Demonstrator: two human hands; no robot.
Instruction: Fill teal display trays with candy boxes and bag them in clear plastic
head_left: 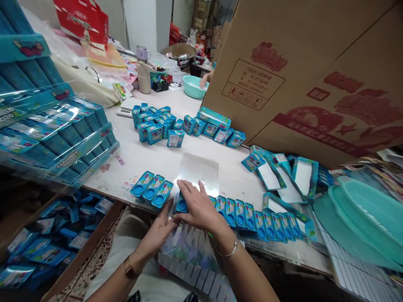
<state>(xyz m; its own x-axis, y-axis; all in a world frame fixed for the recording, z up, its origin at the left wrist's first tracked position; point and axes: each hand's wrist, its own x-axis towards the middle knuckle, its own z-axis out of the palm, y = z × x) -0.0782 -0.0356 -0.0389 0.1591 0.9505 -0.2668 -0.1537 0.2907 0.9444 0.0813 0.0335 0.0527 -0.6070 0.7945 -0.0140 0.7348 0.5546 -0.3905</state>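
Observation:
A small blue box with a round ring on its face [181,204] sits at the table's front edge, partly covered by fingers. My right hand [200,206] is curled over it, with the fingers across its far end and the thumb near its close end. My left hand [160,230] presses against its left side, thumb pointing toward the right hand. Three matching blue boxes [153,187] stand to the left. A row of several more [240,212] runs off to the right. Beyond my hands lies a shiny clear plastic sheet [199,167].
Loose blue boxes [155,126] cluster farther back. Open display trays [271,175] and green basins [362,218] are at right, below a large carton [302,84]. Wrapped stacks [56,138] stand left, above a carton of blue packs [50,247]. Someone's hand is at a basin [193,89].

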